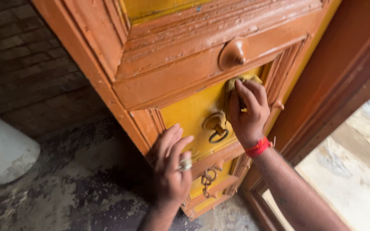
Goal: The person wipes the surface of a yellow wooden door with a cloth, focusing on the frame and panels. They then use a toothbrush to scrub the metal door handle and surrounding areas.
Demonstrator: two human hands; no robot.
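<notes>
The right hand (248, 112) pressed a soft, limp-looking cloth (233, 85) bunched under its fingers against the yellow door panel (189, 112), while the open left hand (172, 169) braced the door's edge.

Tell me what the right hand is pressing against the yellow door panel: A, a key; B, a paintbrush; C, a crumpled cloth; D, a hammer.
C: the right hand presses a crumpled yellowish cloth onto the yellow panel, just above the ring handle, while the left hand rests on the door's edge.
</notes>
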